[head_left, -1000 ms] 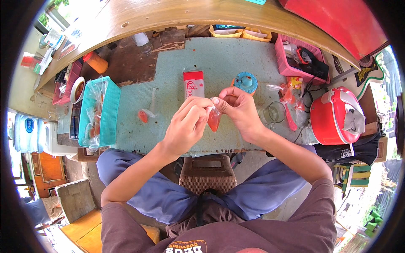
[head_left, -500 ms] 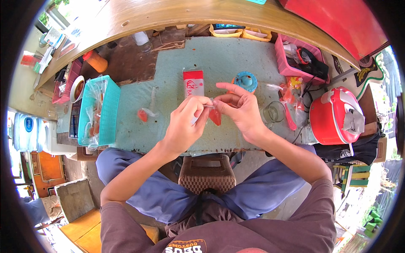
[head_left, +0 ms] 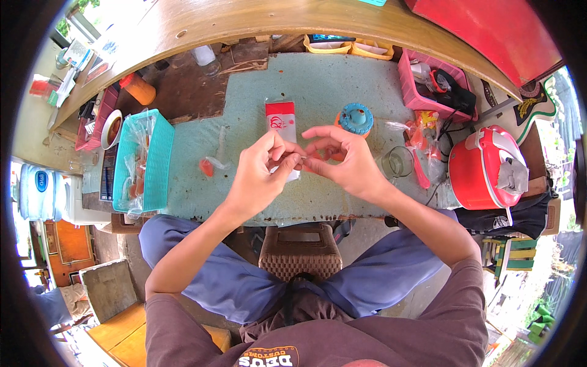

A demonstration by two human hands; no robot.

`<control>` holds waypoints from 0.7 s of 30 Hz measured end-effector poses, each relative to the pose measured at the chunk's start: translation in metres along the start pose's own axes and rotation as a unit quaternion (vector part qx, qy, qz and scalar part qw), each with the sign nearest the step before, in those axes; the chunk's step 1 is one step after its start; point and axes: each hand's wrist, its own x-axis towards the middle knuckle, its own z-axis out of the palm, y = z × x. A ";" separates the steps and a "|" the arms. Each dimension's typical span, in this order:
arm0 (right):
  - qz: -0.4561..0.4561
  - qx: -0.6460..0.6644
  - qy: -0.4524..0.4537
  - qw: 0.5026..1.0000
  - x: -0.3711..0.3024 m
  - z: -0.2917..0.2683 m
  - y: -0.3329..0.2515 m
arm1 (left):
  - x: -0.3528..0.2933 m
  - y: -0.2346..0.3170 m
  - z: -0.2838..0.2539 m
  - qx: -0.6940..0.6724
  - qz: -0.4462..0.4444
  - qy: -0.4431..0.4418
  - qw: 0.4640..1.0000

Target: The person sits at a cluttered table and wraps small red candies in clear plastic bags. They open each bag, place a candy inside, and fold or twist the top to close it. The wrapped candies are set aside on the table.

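Note:
My left hand (head_left: 262,174) and my right hand (head_left: 345,164) meet above the table, thumbs and fingertips pinched together. Between them is the thin, clear neck of a small plastic bag (head_left: 302,158); its reddish-orange filled part is mostly hidden by my fingers. Just behind, a red and white packet (head_left: 280,119) lies flat, its near end partly covered by my left hand. Beyond my right hand stands an orange jar with a blue lid (head_left: 356,118). Left of my left hand lies another small knotted bag with reddish-orange filling (head_left: 207,167).
A turquoise basket (head_left: 160,162) of filled bags stands at left. To the right are a drinking glass (head_left: 400,162), packets of reddish-orange bags (head_left: 422,137), a pink basket (head_left: 406,79) and a red and white cooler jug (head_left: 480,171). A wooden shelf (head_left: 244,24) overhangs the far side.
The bag's filled part, which hung below my fingertips, has swung out of plain sight. My right fingers have curled in, and both hands now pinch closer together.

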 end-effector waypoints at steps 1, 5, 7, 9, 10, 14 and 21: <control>-0.006 -0.023 0.006 1.000 -0.001 0.001 0.000 | 0.000 0.001 0.001 -0.007 -0.011 -0.005 1.000; -0.014 -0.114 0.004 0.993 -0.007 0.002 -0.002 | -0.001 0.001 0.003 -0.044 -0.041 0.000 0.998; -0.002 -0.119 0.013 0.993 -0.007 0.005 -0.002 | -0.001 0.001 0.002 -0.069 -0.060 0.010 0.996; -0.006 -0.120 0.026 0.992 -0.007 0.007 -0.002 | -0.001 0.001 0.002 -0.106 -0.079 0.018 0.991; -0.010 -0.120 0.034 0.992 -0.007 0.008 -0.003 | -0.001 0.001 0.003 -0.112 -0.076 0.022 0.991; -0.023 -0.079 0.066 0.994 -0.005 0.010 -0.003 | -0.005 0.001 0.011 -0.045 -0.007 0.048 0.998; -0.028 -0.122 0.072 0.990 -0.010 0.010 -0.004 | -0.005 0.005 0.003 0.184 0.056 0.034 0.981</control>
